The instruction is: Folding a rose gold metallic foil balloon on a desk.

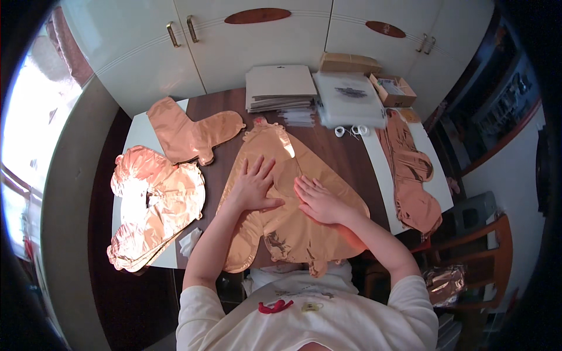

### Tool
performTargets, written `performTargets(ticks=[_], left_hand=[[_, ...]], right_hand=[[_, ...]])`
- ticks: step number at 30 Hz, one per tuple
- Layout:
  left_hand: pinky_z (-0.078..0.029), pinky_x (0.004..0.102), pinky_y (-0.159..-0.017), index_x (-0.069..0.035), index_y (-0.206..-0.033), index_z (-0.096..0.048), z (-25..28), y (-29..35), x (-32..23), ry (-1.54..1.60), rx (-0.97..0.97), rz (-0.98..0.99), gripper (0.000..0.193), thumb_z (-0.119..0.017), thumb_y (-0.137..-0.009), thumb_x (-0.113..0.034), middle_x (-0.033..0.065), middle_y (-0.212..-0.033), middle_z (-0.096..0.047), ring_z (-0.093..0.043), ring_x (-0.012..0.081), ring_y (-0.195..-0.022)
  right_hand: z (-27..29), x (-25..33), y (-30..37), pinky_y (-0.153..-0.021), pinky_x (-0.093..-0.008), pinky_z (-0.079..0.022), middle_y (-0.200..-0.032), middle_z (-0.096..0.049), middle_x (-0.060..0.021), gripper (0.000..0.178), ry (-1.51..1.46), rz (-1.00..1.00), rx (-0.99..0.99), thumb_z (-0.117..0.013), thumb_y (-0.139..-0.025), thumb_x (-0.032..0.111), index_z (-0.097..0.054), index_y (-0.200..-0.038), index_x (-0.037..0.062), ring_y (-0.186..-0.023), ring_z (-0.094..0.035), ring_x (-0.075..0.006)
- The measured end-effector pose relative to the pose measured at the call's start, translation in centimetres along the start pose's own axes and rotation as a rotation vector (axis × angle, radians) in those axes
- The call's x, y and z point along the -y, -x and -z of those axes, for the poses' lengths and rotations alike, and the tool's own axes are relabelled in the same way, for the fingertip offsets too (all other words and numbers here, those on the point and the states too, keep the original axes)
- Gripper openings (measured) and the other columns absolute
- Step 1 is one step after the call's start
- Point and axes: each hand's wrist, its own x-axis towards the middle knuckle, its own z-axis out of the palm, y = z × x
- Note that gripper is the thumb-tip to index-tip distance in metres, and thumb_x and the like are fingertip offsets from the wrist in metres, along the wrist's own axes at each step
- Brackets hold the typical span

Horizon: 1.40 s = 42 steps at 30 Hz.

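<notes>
A large, flat rose-gold foil balloon (pixel 287 225) lies across the middle of the table, its lower edge hanging over the side nearest me. My left hand (pixel 254 187) presses flat on its upper middle, fingers spread. To the right of it, my right hand (pixel 319 200) rests palm down on the same balloon with its fingers stretched out, pointing up and left. Neither hand grips anything. The foil is creased near the lower edge, and a bright glint shows near the top.
Other flat foil balloons lie left (pixel 196 131), nearer left (pixel 170 205) and right (pixel 410 175). Behind stand a stack of grey cards (pixel 280 85), clear plastic bags (pixel 351 96), a small box (pixel 393 89) and white ribbon rolls (pixel 351 131). A wooden chair (pixel 500 257) stands at right.
</notes>
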Motion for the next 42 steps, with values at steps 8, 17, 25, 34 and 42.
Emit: performTargets(ticks=[8, 17, 25, 34, 42], left_hand=[[-0.017, 0.0613, -0.106, -0.018, -0.144, -0.026, 0.3, -0.1, -0.2, 0.053, -0.040, -0.003, 0.100, -0.058, -0.065, -0.071, 0.0138, -0.145, -0.031, -0.025, 0.0389, -0.135], [-0.016, 0.0630, -0.105, -0.034, -0.140, -0.034, 0.9, -0.3, -0.3, 0.144, -0.009, 0.006, 0.084, -0.055, -0.069, -0.071, 0.0133, -0.150, -0.021, -0.021, 0.0391, -0.136], [-0.012, 0.0639, -0.105, -0.037, -0.138, -0.038, 1.3, -0.2, -0.4, 0.069, 0.080, -0.026, 0.077, -0.053, -0.071, -0.071, 0.0126, -0.149, -0.024, -0.019, 0.0382, -0.138], [-0.011, 0.0652, -0.105, -0.037, -0.138, -0.038, 1.4, -0.3, -0.4, 0.136, 0.112, -0.017, 0.077, -0.056, -0.070, -0.069, 0.0108, -0.149, -0.025, -0.018, 0.0382, -0.138], [-0.010, 0.0663, -0.104, -0.037, -0.138, -0.038, 1.5, -0.4, -0.3, 0.118, 0.119, -0.028, 0.076, -0.057, -0.071, -0.067, 0.0109, -0.149, -0.024, -0.017, 0.0379, -0.138]], right_hand=[[-0.8, -0.1, -0.1, -0.113, -0.0439, -0.016, -0.147, -0.025, -0.0202, 0.060, 0.057, 0.015, -0.064, -0.044, -0.093, 0.033, -0.028, -0.138, -0.0041, -0.138, -0.020, -0.0296], [0.0, 0.1, -0.3, -0.112, -0.0472, -0.016, -0.147, -0.026, -0.0192, 0.063, 0.064, -0.005, 0.000, -0.048, -0.091, 0.035, -0.029, -0.139, -0.0021, -0.138, -0.022, -0.0307], [1.9, -1.5, -1.3, -0.110, -0.0479, -0.021, -0.134, -0.049, -0.0070, 0.040, -0.185, -0.040, -0.078, -0.049, -0.092, 0.025, -0.051, -0.128, 0.0082, -0.131, -0.037, -0.0229], [2.8, -5.4, -3.7, -0.110, -0.0474, -0.020, -0.135, -0.049, -0.0029, 0.051, 0.010, 0.068, -0.092, -0.060, -0.084, 0.034, -0.052, -0.129, 0.0121, -0.133, -0.034, -0.0229], [4.6, -5.2, -5.2, -0.112, -0.0511, -0.014, -0.149, -0.028, -0.0044, 0.095, 0.087, -0.049, 0.154, -0.069, -0.067, 0.056, -0.031, -0.142, 0.0100, -0.139, -0.020, -0.0257]])
